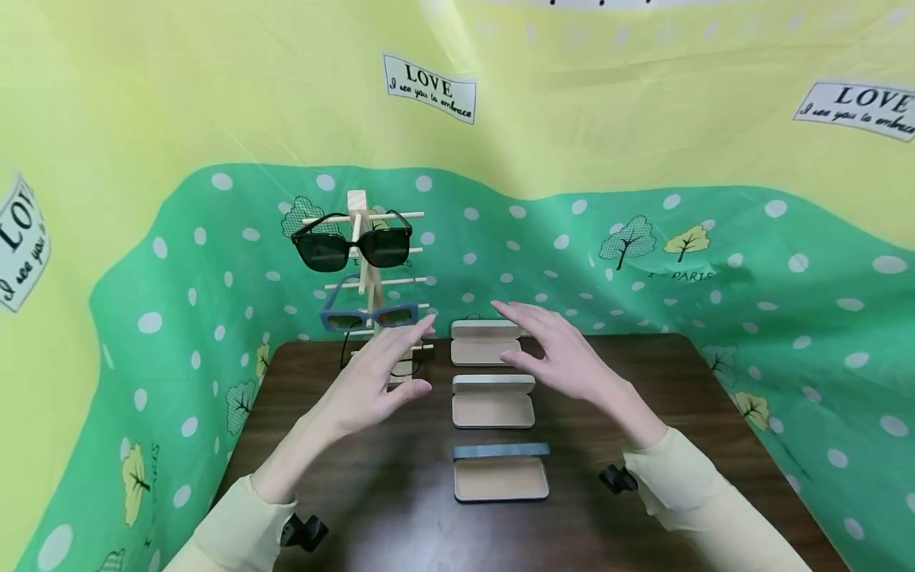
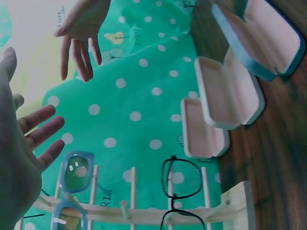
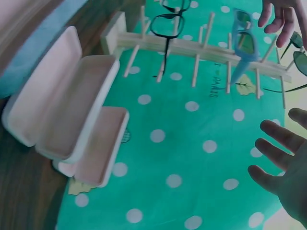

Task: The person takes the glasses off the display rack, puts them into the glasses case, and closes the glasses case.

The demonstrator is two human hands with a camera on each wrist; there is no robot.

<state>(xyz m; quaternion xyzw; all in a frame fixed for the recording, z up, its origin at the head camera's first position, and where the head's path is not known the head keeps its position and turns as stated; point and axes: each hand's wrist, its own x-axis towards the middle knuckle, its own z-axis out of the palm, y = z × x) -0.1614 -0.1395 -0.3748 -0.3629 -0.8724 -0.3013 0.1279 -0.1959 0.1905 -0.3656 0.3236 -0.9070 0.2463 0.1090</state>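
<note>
Both hands hover above the table and hold nothing. My left hand [image 1: 375,377], fingers extended, is nearest the wooden glasses rack [image 1: 357,202] and covers its lower part in the head view. Black sunglasses [image 1: 386,247] hang at the top of that rack, with blue-framed sunglasses [image 1: 345,320] below them. Thin black-framed glasses [image 2: 182,178] sit lowest, partly hidden by the hand in the head view. To the right, my right hand [image 1: 554,349] is raised with straight fingers beside the rearmost glasses case [image 1: 486,352]. Behind it in line lie a middle case [image 1: 493,411] and a blue-lidded case [image 1: 500,479], all with lids up.
The dark wooden table [image 1: 357,492] carries the rack at back left and the cases down its middle. A green and yellow cloth [image 1: 608,262] with white dots hangs behind and at both sides. Small black devices [image 1: 305,532] are strapped at the wrists.
</note>
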